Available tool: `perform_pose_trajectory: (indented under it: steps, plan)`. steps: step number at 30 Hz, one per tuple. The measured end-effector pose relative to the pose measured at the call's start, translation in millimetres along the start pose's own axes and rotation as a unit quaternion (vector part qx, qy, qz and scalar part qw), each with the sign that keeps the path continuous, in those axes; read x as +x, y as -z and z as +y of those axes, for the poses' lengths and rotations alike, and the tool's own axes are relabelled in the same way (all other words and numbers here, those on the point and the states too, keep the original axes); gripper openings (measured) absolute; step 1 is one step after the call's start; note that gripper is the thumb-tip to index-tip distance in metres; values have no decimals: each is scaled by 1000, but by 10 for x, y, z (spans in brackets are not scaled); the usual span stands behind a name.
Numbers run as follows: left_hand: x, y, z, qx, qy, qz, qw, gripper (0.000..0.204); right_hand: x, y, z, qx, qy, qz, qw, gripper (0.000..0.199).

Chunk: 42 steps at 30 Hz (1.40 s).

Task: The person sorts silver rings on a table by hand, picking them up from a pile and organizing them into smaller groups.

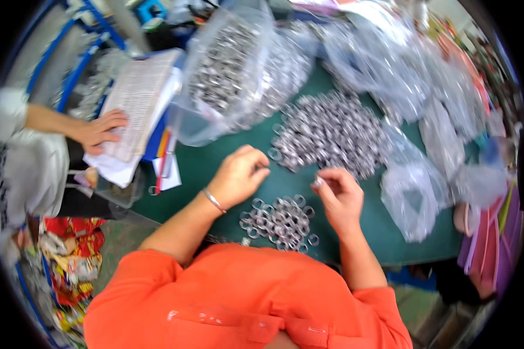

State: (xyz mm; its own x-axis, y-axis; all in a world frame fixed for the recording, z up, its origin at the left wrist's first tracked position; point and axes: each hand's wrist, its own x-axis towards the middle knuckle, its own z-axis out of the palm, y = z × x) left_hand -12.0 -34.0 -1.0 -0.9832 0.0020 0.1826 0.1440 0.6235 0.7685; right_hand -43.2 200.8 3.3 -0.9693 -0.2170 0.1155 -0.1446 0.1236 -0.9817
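Metal rings (279, 222) are lying in a small loose heap on the green surface (204, 168), just in front of the person in orange. Beyond that heap, a much larger pile of rings (329, 134) is spreading across the surface. The right hand (339, 195) is hovering just right of the small heap, its fingers (320, 181) pinching one ring. The left hand (239, 174) is hanging just left of the heap, its fingers curled loosely together; whether they are gripping anything cannot be told. Clear plastic bags of rings (227, 70) are sitting beyond the large pile. Far left of the heap, another person's hand (102, 129) is resting on a stack of papers (137, 102).
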Motion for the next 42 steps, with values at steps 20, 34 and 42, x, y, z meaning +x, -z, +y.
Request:
perform_pose_trajectory:
  steps: [20, 34, 42]
  plan:
    - [251, -460, -38, -39, -32, 18, 999, 14, 72, -80, 35, -291, 255, -69, 919, 16]
    - [115, -246, -48, -500, 276, -44, 820, 11, 380, -85, 260, -325, 251, 26, 911, 15]
    - [63, -200, 112, -526, 276, -92, 799, 14, 187, -61, -30, 186, -186, -100, 960, 15]
